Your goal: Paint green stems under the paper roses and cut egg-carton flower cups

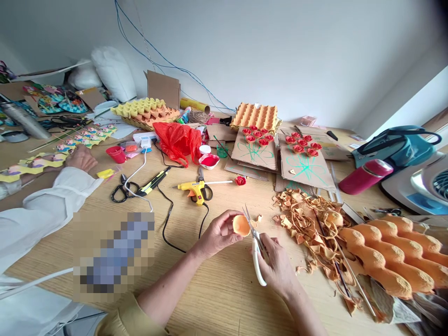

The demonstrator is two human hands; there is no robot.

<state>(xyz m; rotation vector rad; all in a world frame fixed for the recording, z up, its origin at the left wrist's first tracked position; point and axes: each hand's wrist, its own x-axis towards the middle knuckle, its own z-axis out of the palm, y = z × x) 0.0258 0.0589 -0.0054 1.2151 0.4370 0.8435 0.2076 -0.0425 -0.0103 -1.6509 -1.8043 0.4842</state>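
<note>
- Just below the middle of the frame, my left hand (pixel 219 233) is half curled, thumb and fingers pinching one side of an orange cup (pixel 241 226); its mouth faces me and I see nothing inside, only the bare inner wall.
- Right beside it, my right hand (pixel 278 266) is closed around the white-handled scissors (pixel 258 261), their blades pointing up and slightly parted at the tips. I judge that I pinch the far side of the rim so the blades have room on this one.
- Right of centre, curled orange scraps (pixel 297 219) lie heaped, probably pushed aside to leave my working spot free; an orange egg tray (pixel 388 252) lies bumps up at the lower right, within easy reach, I'd say.
- Near the centre, the white bowl (pixel 210 167) holds red paint (pixel 209 160); just behind stands a small white pot (pixel 205 149), and beside that a green cup (pixel 221 150) whose contents I can't tell.
- Toward the left, a red cup (pixel 116 154) stands near a co-worker's hand (pixel 82 159); its inside is too small to read.
- At upper right of centre, red flowers (pixel 297 149) sit on two cardboard panels (pixel 255 154), grouped above green drawn lines, seemingly to serve as blooms on stems.
</note>
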